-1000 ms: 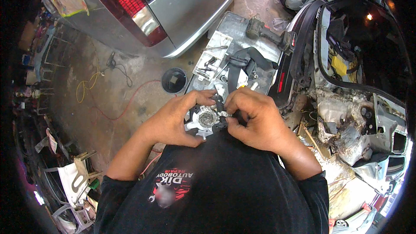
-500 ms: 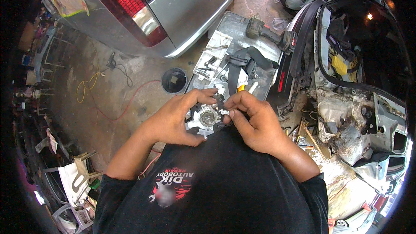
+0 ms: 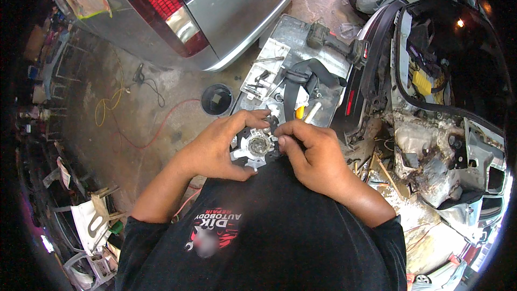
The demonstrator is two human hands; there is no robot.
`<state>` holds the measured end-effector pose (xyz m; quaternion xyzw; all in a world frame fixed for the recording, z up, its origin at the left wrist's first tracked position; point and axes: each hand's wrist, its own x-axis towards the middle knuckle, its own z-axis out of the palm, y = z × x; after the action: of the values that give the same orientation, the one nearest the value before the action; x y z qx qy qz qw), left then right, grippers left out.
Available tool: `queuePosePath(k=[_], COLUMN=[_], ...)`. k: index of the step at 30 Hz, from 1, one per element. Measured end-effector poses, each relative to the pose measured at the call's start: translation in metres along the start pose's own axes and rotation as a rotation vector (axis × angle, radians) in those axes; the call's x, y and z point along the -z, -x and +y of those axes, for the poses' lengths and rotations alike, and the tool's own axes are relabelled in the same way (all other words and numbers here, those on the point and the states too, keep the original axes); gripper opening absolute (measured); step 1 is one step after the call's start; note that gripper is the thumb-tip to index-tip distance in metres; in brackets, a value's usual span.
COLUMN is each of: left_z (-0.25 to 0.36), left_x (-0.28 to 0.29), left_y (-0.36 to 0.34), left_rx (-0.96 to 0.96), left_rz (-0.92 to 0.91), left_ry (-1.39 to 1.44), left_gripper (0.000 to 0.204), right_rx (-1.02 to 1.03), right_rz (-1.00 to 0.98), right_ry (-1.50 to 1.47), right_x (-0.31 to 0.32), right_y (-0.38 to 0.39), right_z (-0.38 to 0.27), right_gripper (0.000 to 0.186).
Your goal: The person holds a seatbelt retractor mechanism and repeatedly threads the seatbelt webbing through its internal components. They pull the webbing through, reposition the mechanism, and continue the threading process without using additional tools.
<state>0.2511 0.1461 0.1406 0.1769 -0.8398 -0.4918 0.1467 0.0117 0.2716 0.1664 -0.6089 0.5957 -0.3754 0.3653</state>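
Observation:
A round mechanism with a white frame, black body and metallic-looking centre is held in front of my chest. My left hand wraps round its left side, fingers at the top and thumb at the bottom. My right hand is closed in a pinch at its right edge, thumb against forefinger. What sits between those fingertips is hidden. Just beyond my hands, a black seat belt lies on the metal bench, beside a white stick-like piece and a yellow piece.
A cordless power tool and a white tray of small parts rest on the bench. Left of it stands a black bucket. A silver car is ahead; a stripped car body is on the right. Cables cross the floor.
My right fingers have closed in against the mechanism's right edge; the small white piece seen at their tips is now hidden. My left hand keeps its hold.

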Motion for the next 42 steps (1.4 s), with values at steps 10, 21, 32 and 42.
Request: queuePosePath(k=[10, 21, 32, 42], left_z=[0.002, -0.002, -0.001, -0.002], left_x=[0.000, -0.001, -0.001, -0.001], left_y=[0.000, 0.002, 0.001, -0.001], left_rx=[0.010, 0.019, 0.003, -0.001], left_rz=[-0.007, -0.016, -0.002, -0.021], left_ry=[-0.002, 0.010, -0.008, -0.006], left_gripper=[0.089, 0.091, 0.089, 0.089], right_rx=[-0.006, 0.056, 0.158, 0.146], right_rz=[-0.008, 0.041, 0.103, 0.092], right_ry=[0.027, 0.039, 0.189, 0.126], right_x=[0.003, 0.003, 0.001, -0.004], right_y=[0.002, -0.003, 0.004, 0.001], right_z=[-0.004, 0.007, 0.004, 0.014], right_gripper=[0.013, 0.010, 0.011, 0.019])
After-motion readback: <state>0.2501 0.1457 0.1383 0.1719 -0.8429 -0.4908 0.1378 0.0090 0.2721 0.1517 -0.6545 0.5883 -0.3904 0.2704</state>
